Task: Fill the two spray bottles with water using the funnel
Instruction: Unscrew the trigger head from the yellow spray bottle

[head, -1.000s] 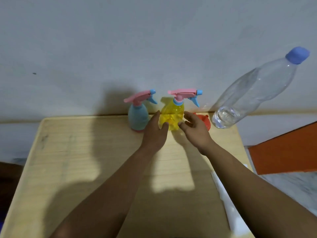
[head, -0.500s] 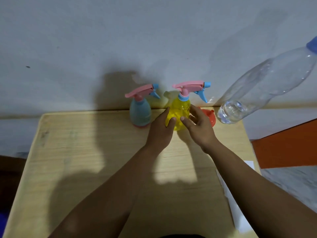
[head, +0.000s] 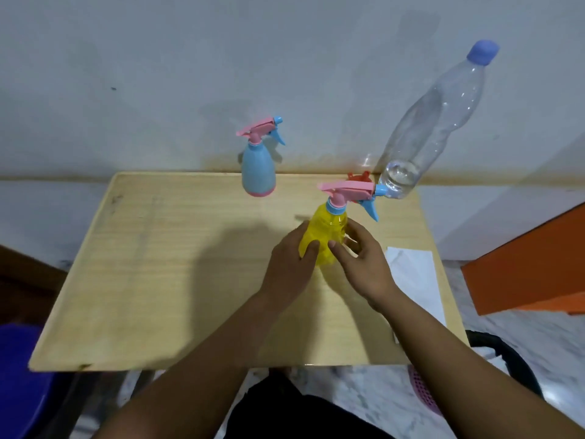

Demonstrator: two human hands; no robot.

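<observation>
The task looks barely begun: both spray heads are on, and the red funnel (head: 359, 178) lies unused at the back of the worktop (head: 164, 280). The left hand (head: 289, 267) and right hand (head: 364, 264) grasp the yellow spray bottle (head: 326, 236) between them, upright. The blue spray bottle (head: 258, 167) and the water bottle (head: 424, 131) stand behind, untouched.

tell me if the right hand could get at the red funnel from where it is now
Probably yes. The right hand holds the yellow spray bottle, whose pink trigger head partly hides the red funnel behind it; reaching round its right side, past the water bottle, looks open.
</observation>
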